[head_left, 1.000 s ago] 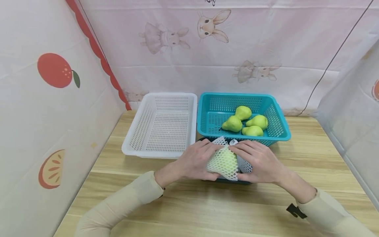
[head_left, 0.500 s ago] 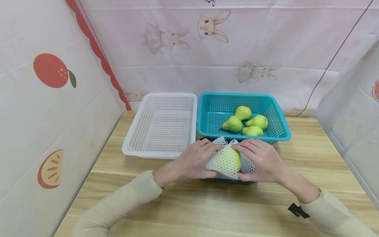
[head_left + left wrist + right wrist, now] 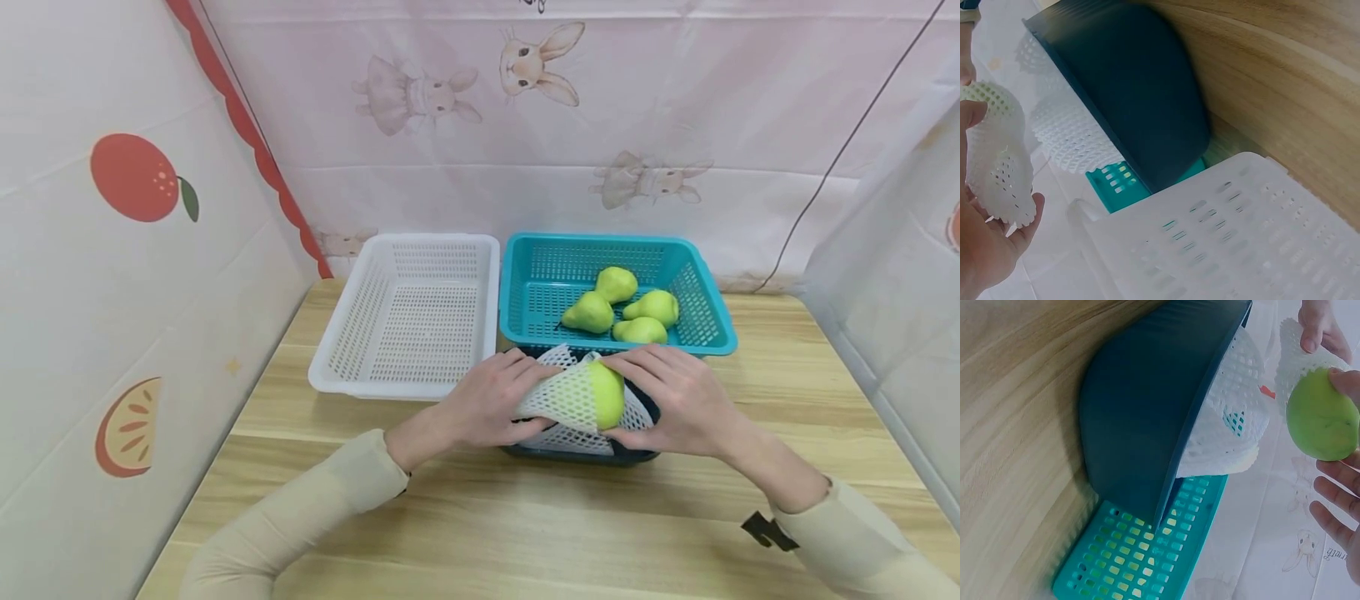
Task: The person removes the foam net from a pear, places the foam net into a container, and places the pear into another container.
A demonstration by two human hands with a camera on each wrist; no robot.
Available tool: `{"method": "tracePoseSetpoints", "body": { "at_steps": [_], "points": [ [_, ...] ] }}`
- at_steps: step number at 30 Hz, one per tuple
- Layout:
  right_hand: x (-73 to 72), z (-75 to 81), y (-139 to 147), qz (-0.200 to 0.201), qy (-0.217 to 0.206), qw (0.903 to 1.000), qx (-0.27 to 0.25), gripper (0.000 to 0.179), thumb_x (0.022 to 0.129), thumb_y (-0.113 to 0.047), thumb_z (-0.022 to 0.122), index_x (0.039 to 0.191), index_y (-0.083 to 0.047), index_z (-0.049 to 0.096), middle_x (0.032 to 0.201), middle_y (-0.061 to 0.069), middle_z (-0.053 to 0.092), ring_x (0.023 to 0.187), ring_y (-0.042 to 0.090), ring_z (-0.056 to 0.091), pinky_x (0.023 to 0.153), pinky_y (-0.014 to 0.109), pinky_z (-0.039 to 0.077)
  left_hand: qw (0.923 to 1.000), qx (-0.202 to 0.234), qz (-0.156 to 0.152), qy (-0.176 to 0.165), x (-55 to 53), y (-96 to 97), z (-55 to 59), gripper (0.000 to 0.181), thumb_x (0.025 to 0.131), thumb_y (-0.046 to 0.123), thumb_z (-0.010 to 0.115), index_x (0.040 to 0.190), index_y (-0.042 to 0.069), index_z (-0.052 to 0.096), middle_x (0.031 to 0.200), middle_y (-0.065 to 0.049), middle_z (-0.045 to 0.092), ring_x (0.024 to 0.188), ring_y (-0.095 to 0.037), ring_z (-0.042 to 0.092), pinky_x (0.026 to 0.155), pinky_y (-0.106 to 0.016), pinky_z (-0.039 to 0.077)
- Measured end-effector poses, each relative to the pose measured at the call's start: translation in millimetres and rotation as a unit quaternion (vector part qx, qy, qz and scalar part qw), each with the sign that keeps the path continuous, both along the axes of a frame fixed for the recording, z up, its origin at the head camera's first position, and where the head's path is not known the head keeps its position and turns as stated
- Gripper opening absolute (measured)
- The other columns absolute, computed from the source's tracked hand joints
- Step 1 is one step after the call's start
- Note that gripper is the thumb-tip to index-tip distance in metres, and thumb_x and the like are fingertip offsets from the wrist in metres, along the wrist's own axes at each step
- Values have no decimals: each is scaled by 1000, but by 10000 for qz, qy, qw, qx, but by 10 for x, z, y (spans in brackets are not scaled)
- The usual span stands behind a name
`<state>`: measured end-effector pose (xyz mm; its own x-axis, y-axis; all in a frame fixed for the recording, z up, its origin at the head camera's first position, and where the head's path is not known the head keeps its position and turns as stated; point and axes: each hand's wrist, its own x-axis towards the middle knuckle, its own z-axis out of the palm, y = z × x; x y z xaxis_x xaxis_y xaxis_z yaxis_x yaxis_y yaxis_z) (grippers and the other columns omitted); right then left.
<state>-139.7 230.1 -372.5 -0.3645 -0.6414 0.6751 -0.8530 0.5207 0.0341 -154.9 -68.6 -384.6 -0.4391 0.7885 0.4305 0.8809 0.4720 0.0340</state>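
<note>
In the head view, a green pear [image 3: 610, 397] lies partly inside a white foam net sleeve [image 3: 558, 403], its rounded end bare on the right. My left hand [image 3: 489, 402] grips the sleeved part between thumb and fingers. On the other side, my right hand [image 3: 681, 403] holds the bare end of the pear, thumb below and fingers above. In the right wrist view, that bare end of the pear [image 3: 1319, 419] shows between thumb and fingers. Beneath both hands stands a dark bin [image 3: 1129, 94] with more white foam nets [image 3: 1229, 415] in it.
Behind the bin, a teal basket [image 3: 708, 312] holds several green pears [image 3: 589, 313]. A white basket [image 3: 324, 367] stands to its left, close against it. All stand on a wooden table [image 3: 480, 533], with printed cloth walls at the back and sides.
The pear's rounded end has come out of the foam net, baring more of its right side. My right hand has shifted slightly right with it; my left hand has barely moved.
</note>
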Motion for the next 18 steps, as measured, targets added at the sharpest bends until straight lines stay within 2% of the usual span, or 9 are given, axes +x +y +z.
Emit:
{"method": "tracePoseSetpoints", "body": {
  "at_steps": [7, 13, 18],
  "points": [
    [-10, 32, 92, -171, 15, 9997, 155, 81, 91, -74, 56, 122, -1, 73, 110, 11, 77, 97, 29, 72, 81, 47, 60, 9999, 24, 86, -60, 8, -1, -22, 65, 86, 43, 86, 136, 7, 64, 122, -3, 75, 106, -19, 67, 90, -29, 59],
    [-29, 56, 166, -234, 178, 9994, 155, 83, 93, -75, 50, 120, -1, 73, 107, 11, 77, 94, 30, 72, 79, 47, 59, 9999, 15, 93, -81, -7, -6, -91, 65, 85, 44, 87, 133, 7, 65, 122, -3, 75, 104, -19, 68, 89, -29, 59],
    [-31, 78, 214, -249, 274, 9993, 112, 82, 93, -75, 51, 119, 0, 74, 105, 11, 77, 91, 29, 72, 79, 47, 59, 9999, 13, 85, -116, -17, -5, -145, 64, 85, 45, 87, 133, 9, 65, 124, -1, 74, 104, -17, 67, 88, -28, 57]
  ]
}}
